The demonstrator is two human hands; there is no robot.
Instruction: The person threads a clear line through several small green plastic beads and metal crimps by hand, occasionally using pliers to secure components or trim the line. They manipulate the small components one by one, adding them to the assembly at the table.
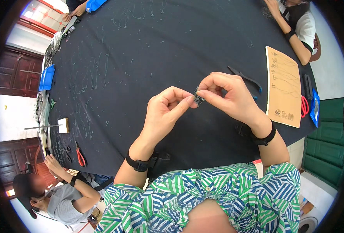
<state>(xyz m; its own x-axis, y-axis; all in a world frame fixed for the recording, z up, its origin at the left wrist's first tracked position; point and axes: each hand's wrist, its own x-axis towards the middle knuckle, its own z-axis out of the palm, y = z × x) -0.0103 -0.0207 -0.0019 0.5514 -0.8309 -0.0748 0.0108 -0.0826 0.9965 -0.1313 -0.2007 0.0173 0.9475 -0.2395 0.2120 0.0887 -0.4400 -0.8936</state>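
My left hand [161, 110] and my right hand [230, 95] meet over the black cloth, thumb and forefinger pinched on each side. Between the fingertips is a small dark green tangle of thin wire or thread [198, 100]. Both hands grip it, at opposite ends, and the fingers hide part of it. Just beyond my right hand lie pliers [246, 80] with dark jaws and blue on the handles. Further right rests a brown paper pad [282, 101] with several wire pieces and long strands on it.
Red-handled scissors [304, 106] and a blue packet [314, 108] lie at the right edge. Red-handled pliers [80, 155], small dark scissors [68, 153] and a blue tray [46, 78] are on the left. Green strands litter the black cloth [129, 93]. Other people sit around the table.
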